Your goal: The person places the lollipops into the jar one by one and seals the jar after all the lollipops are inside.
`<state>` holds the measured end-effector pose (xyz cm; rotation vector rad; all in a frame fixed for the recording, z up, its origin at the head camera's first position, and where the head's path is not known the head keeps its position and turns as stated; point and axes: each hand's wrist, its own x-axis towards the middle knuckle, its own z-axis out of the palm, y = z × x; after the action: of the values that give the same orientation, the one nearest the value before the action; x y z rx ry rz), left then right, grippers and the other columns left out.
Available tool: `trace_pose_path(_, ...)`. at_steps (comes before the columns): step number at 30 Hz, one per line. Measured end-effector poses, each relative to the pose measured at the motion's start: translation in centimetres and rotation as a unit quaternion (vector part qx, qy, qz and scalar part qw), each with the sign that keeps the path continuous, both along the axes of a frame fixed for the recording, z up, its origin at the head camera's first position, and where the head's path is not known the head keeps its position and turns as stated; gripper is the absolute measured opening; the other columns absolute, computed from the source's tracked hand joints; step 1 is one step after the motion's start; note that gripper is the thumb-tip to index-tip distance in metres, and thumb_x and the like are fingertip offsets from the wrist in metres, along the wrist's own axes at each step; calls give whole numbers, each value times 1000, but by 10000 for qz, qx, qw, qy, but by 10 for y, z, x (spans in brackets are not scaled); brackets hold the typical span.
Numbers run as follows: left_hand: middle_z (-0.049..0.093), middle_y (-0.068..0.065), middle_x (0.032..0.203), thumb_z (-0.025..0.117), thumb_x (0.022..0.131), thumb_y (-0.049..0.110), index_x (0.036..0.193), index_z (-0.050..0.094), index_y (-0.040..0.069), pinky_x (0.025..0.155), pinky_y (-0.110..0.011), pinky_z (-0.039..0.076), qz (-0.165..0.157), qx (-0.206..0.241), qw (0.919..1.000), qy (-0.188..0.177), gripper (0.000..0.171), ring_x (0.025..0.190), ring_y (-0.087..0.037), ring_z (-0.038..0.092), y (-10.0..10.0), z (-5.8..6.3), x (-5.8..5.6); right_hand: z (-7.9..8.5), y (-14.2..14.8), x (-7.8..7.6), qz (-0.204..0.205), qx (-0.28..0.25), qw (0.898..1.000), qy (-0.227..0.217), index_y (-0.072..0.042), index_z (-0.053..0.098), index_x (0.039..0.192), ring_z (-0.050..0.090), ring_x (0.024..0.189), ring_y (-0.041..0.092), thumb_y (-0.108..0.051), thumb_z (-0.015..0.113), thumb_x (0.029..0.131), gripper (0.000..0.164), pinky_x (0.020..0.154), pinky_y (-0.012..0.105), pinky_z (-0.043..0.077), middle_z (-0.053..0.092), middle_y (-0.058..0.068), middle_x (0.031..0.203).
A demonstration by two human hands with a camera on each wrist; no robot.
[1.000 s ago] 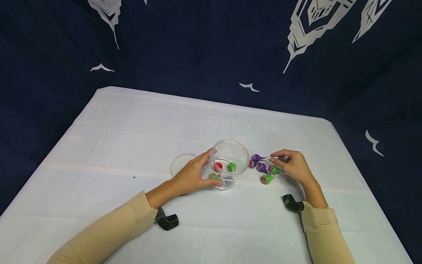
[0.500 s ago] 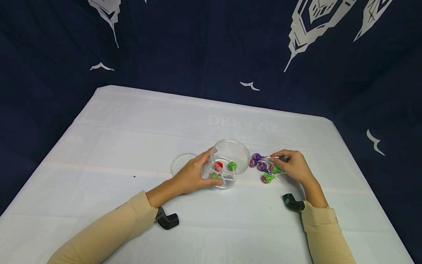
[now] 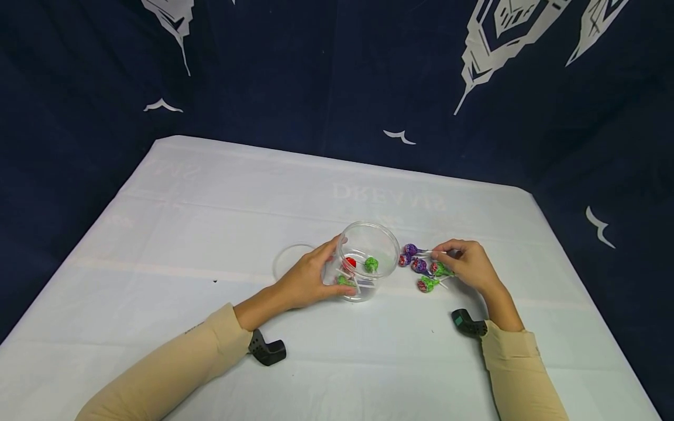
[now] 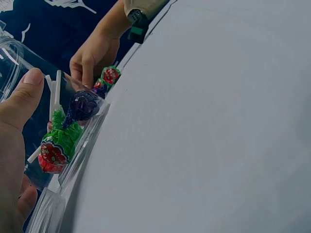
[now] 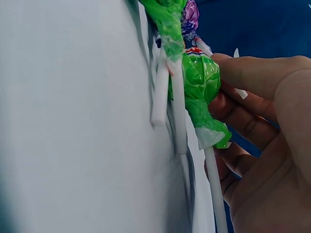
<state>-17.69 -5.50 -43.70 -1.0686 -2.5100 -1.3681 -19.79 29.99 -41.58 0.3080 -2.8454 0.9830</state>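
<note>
My left hand (image 3: 308, 278) grips a clear plastic jar (image 3: 396, 248) on the white table, thumb at the near side. Red and green lollipops lie inside it; the left wrist view also shows a dark purple lollipop (image 4: 83, 105) low against the wall. Right of the jar, my right hand (image 3: 468, 263) pinches the white stick of a purple lollipop (image 3: 411, 249) between thumb and fingertips. Several more purple and green lollipops lie there, including a green one (image 3: 427, 285) nearest me. In the right wrist view, another green lollipop (image 5: 200, 75) partly hides the fingertips.
A thin, clear round rim (image 3: 275, 266), seemingly a lid, lies left of the jar, partly behind my left hand. The white tablecloth (image 3: 368, 362) covers the table. Beyond its far edge hangs a dark blue curtain (image 3: 295, 76) with white prints.
Hardly anything differs. Both hands keep their places on the jar and the lollipop stick; the whole view shifts by a few pixels.
</note>
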Motion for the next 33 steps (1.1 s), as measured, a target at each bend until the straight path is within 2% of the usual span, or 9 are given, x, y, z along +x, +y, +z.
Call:
trace_pose_path(8, 44, -7, 136, 71, 70, 54, 146, 20, 14, 98, -32, 38, 1, 38, 10000, -57, 101, 121, -14, 42, 0, 1, 1, -3, 1, 0, 34, -27, 9999, 141, -8, 71, 81, 43, 57, 17, -15, 69, 83, 8, 48, 25, 34, 62, 3, 72)
trace_pose_path(16, 44, -8, 135, 72, 70, 53, 146, 20, 13, 98, -32, 38, -11, 56, 10000, -42, 101, 121, -14, 43, 1, 1, 1, -2, 0, 1, 64, -22, 9992, 399, -7, 71, 79, 46, 62, 18, -13, 69, 82, 7, 53, 23, 36, 64, 4, 75)
trace_pose_path(23, 44, -7, 135, 72, 70, 53, 147, 19, 15, 98, -32, 39, -2, 48, 10000, -40, 100, 120, -14, 43, 1, 1, 0, 0, 0, 2, -78, -105, 9983, 570, -6, 71, 81, 49, 66, 16, -12, 68, 83, 7, 51, 23, 35, 66, 6, 77)
trace_pose_path(27, 44, -8, 135, 72, 70, 53, 146, 21, 13, 98, -32, 38, -17, 75, 9999, -75, 100, 120, -13, 43, 1, 1, 0, 0, -1, 2, -164, -208, 9975, 659, -5, 71, 82, 51, 66, 17, -14, 68, 83, 10, 47, 23, 34, 66, 7, 78)
trace_pose_path(33, 46, -7, 133, 73, 70, 51, 145, 22, 9, 97, -32, 40, -30, 54, 10000, -69, 100, 118, -14, 44, 1, 1, 1, -4, 0, 0, -307, -279, 9943, 979, -6, 71, 81, 51, 68, 13, -17, 69, 83, 11, 49, 23, 35, 66, 5, 79)
